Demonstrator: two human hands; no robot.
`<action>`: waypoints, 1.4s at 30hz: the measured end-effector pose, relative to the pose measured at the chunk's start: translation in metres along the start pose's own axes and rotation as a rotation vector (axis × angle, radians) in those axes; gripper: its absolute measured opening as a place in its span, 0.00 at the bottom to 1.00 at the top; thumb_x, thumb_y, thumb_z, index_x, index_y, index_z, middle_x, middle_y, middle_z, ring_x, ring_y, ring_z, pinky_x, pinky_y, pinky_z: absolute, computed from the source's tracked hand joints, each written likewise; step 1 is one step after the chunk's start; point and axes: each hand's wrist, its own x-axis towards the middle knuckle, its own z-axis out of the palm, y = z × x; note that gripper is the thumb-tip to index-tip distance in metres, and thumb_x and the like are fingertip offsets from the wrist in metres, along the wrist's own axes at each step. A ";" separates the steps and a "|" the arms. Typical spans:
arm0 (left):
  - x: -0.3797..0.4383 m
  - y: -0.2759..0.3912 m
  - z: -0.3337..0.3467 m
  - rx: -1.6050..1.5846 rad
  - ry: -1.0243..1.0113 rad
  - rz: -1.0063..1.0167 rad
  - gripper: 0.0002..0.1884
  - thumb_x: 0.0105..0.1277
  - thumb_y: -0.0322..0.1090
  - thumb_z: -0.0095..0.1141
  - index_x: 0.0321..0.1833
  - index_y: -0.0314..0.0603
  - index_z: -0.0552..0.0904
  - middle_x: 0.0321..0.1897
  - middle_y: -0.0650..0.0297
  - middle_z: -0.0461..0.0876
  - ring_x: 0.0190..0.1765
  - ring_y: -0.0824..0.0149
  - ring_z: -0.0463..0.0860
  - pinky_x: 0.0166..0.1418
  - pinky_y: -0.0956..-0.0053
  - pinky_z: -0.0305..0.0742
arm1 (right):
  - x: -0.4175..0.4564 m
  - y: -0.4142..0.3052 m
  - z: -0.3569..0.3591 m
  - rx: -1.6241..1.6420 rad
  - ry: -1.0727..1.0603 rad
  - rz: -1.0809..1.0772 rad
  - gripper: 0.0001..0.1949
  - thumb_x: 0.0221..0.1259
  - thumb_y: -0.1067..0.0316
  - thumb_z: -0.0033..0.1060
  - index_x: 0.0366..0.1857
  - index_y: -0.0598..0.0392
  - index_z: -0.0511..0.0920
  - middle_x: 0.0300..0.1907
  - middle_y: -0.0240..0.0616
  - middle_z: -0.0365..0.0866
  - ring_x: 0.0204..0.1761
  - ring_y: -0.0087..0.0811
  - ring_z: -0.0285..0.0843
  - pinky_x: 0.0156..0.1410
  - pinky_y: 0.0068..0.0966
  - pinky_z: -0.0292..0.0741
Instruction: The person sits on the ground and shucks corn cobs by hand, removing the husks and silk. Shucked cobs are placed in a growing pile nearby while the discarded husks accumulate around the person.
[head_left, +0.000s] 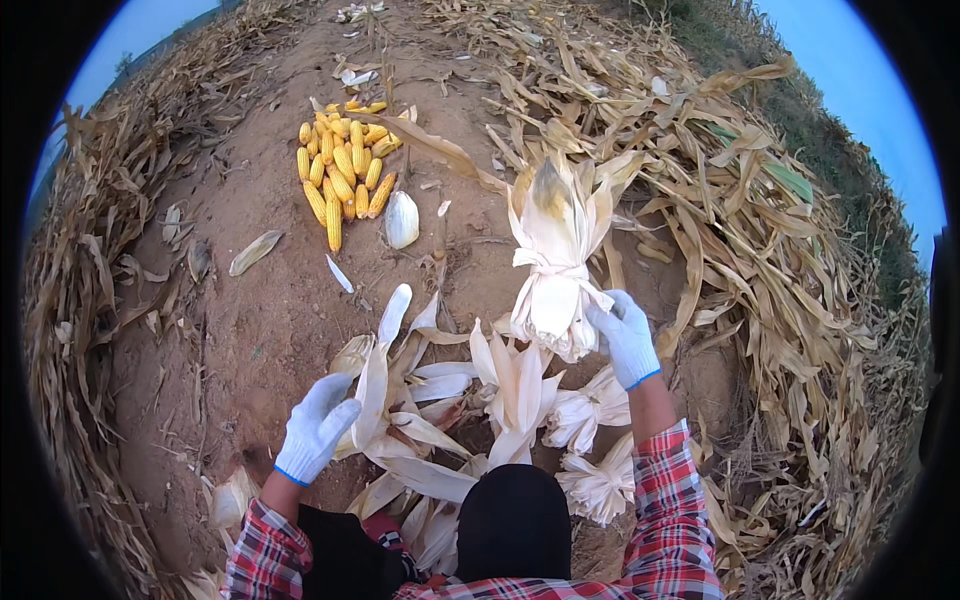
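Note:
A bundle of pale corn husks (559, 262), tied round its middle with a husk strip, is at the right of centre with its leafy ends pointing away from me. My right hand (624, 337), in a white knit glove with a blue cuff edge, grips the bundle's near right side; some fingertips are hidden behind it. Beside the loose corn husks (379, 390), my left hand (319, 427) wears a matching glove. Its thumb and fingers are apart with nothing between them. Two more husk bundles (589, 409) (600, 480) lie below my right hand.
Yellow husked corn cobs (341, 165) are piled on the bare soil (247, 322) ahead. A single husk-like piece (403, 220) lies beside them. Dry corn stalks (757, 225) are heaped along the right, with another row of dry stalks (82, 315) on the left.

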 end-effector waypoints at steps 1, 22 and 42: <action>0.000 0.018 0.003 -0.070 -0.081 0.017 0.33 0.68 0.52 0.58 0.67 0.32 0.72 0.58 0.49 0.81 0.61 0.58 0.80 0.66 0.65 0.73 | -0.027 -0.015 0.023 0.115 -0.087 0.090 0.11 0.64 0.65 0.65 0.47 0.56 0.79 0.37 0.27 0.80 0.31 0.17 0.73 0.36 0.18 0.71; -0.173 0.020 -0.024 -0.641 0.023 -0.130 0.30 0.58 0.35 0.72 0.63 0.30 0.77 0.54 0.58 0.84 0.52 0.71 0.83 0.57 0.73 0.79 | -0.245 -0.074 0.213 -0.865 -0.577 -1.035 0.15 0.54 0.63 0.71 0.46 0.51 0.82 0.42 0.40 0.82 0.41 0.41 0.82 0.46 0.34 0.78; -0.186 -0.009 0.023 -0.815 -0.218 -0.269 0.34 0.61 0.37 0.70 0.68 0.32 0.73 0.58 0.57 0.81 0.56 0.68 0.81 0.61 0.71 0.78 | -0.263 -0.055 0.159 -0.775 -0.669 -0.699 0.14 0.52 0.65 0.72 0.43 0.53 0.83 0.41 0.41 0.81 0.41 0.43 0.81 0.46 0.34 0.77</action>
